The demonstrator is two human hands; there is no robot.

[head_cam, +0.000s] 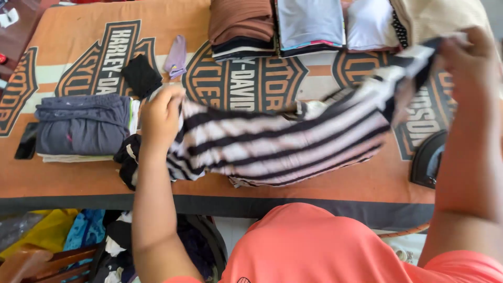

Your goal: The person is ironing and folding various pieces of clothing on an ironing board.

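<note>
Striped black-and-white shirt (283, 141) stretched between both hands: left hand (161, 116) clenched on one end, right hand (469, 63) pinching the other, raised. Beyond the shirt, folded clothes (309, 26) line the orange blanket (68, 178); grey shorts (84, 126) lie left.

An orange blanket (78, 181) with black emblems covers the surface. On it lie a grey folded pile (81, 126), a black cloth (140, 75), a lilac sock (176, 55), folded stacks (309, 23) along the far edge, and a striped garment (283, 144).

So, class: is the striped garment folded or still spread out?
Spread out: the striped garment is stretched between the left hand and right hand.
</note>
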